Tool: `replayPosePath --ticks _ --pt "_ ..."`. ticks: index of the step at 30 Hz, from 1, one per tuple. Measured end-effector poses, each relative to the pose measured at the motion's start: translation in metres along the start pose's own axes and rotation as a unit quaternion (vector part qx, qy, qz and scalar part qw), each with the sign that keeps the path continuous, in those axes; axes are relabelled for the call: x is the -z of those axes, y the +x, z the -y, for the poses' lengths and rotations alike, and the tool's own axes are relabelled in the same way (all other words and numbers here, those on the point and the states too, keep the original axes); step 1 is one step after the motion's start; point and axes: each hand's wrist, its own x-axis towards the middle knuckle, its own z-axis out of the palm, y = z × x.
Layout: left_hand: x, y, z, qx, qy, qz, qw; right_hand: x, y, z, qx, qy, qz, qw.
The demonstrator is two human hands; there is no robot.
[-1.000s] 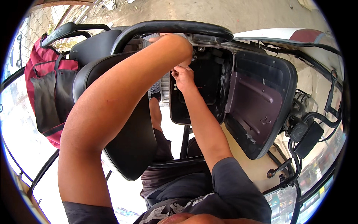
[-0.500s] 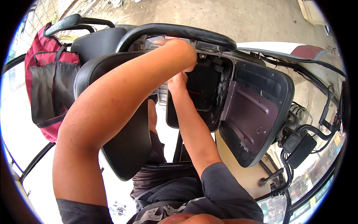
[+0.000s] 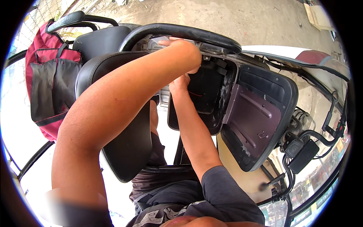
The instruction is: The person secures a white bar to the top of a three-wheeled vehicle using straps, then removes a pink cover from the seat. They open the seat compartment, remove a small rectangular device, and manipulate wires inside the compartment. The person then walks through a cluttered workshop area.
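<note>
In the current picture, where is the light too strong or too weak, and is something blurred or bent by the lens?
Head view: glaring white beside the black seat, too bright for detail; head view: deep shade inside the open box; head view: a pale smear blurs the left sleeve; head view: black corners, and edges near the rim seem curved.

A maroon-and-black bag (image 3: 53,87) sits at left, chain-link fence (image 3: 42,16) beyond it.

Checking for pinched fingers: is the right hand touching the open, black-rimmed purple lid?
Apart. The head view shows the interior of the black rectangular box lying between the right hand and the open lid.
</note>
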Motion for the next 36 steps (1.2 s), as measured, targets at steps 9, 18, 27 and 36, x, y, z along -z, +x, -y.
replayPosePath --ticks 9,18,27,36 --pt "-0.008 0.019 -0.006 0.041 0.028 -0.035 0.998 -0.006 -0.010 0.013 -0.020 -0.001 0.037 0.999" --pt "-0.001 0.000 0.002 0.007 -0.035 -0.043 0.998 -0.013 -0.019 0.019 -0.002 -0.002 0.038 0.999" --pt "-0.003 -0.021 -0.003 0.015 -0.045 -0.100 0.994 0.007 -0.024 0.032 -0.033 -0.052 0.054 0.997" --pt "-0.006 -0.018 -0.007 0.022 -0.081 -0.130 0.988 0.010 -0.026 0.036 -0.034 -0.061 0.050 0.996"
